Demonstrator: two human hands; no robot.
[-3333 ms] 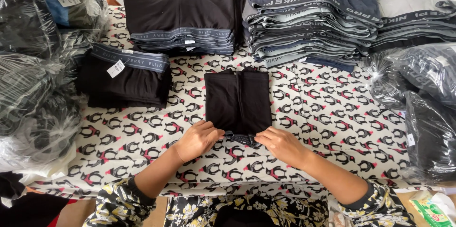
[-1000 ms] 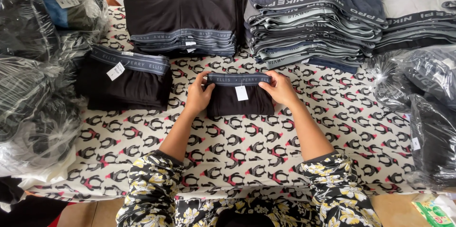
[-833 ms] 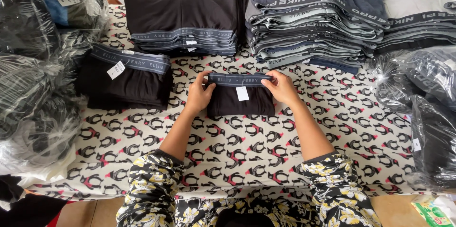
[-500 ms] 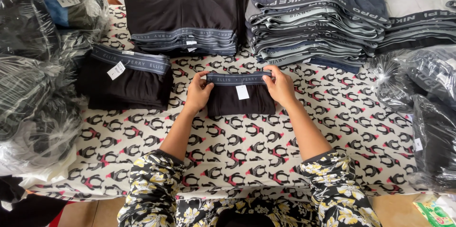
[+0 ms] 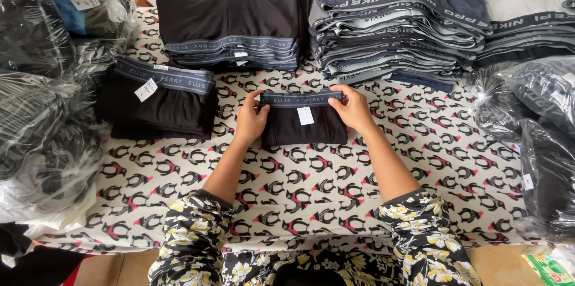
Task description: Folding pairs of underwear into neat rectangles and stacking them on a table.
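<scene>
Folded black underwear held at both ends

Beside a folded black pile [image 5: 157,101], the left hand [image 5: 250,119] and right hand [image 5: 352,108] clamped the folded black underwear [image 5: 304,119] on the patterned cloth [image 5: 335,184]; folding looked finished, stacking remained.

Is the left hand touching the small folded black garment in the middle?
Touching. The head view shows the left hand pressed against the folded black garment's left edge, fingers on its waistband.

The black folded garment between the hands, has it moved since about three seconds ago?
Yes. The black folded garment is now folded shorter, its near edge farther up the penguin-print cloth, its waistband toward the dark stack; left hand and right hand grip its ends.
</scene>
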